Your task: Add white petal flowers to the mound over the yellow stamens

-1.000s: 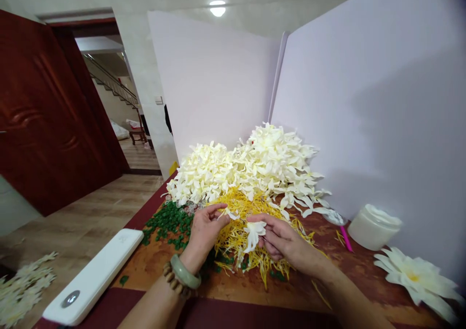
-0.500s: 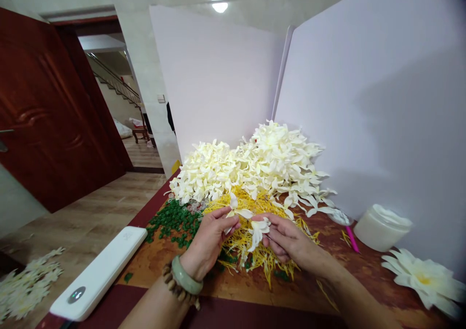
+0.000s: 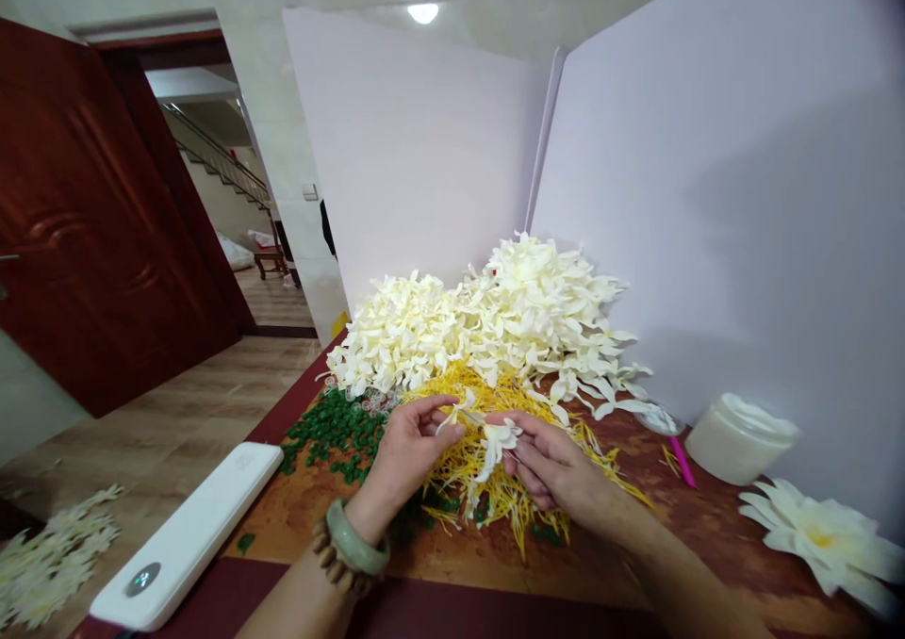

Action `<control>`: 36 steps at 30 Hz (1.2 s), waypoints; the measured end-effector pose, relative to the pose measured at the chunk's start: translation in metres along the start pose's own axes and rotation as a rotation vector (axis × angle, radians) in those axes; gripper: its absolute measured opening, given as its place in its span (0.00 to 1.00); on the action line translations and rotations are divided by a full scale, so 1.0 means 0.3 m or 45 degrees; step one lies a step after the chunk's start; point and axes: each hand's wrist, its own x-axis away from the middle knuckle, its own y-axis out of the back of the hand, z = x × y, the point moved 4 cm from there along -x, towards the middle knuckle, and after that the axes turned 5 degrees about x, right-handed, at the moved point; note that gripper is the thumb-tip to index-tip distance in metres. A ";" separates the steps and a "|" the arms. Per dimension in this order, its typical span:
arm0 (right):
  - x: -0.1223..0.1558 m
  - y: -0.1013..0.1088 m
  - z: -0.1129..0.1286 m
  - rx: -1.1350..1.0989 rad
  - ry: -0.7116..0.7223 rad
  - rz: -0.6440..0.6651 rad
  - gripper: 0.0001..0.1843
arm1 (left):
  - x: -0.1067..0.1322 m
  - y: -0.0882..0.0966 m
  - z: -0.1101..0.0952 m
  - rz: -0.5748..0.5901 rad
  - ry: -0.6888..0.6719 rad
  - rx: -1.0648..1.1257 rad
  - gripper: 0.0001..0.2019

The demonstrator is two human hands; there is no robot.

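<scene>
Two hands (image 3: 481,450) pinching cream petal cluster (image 3: 495,439), thin, pointed, drooping

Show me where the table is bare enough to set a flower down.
Bare mat lies between the white device and the green bits, and between the yellow strands and the flower, in front of the jar. Crowded: the middle and back, under the petal pile, the left hand and the right hand, each pinching a petal.

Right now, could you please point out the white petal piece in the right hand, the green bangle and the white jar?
white petal piece (image 3: 495,439): head view, middle of the petals.
green bangle (image 3: 357,547): head view, outer face of the band.
white jar (image 3: 735,452): head view, its side wall.
</scene>
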 end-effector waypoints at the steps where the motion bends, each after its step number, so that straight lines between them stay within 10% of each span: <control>1: -0.001 -0.002 -0.001 0.011 0.013 -0.022 0.17 | -0.002 -0.001 0.003 0.011 -0.031 -0.023 0.18; 14: 0.002 -0.050 0.001 0.459 0.259 -0.146 0.18 | 0.022 -0.017 0.000 -0.090 -0.205 -0.305 0.15; 36: 0.004 -0.076 0.011 0.981 0.396 -0.316 0.16 | 0.075 -0.077 -0.054 0.242 -0.238 -0.565 0.15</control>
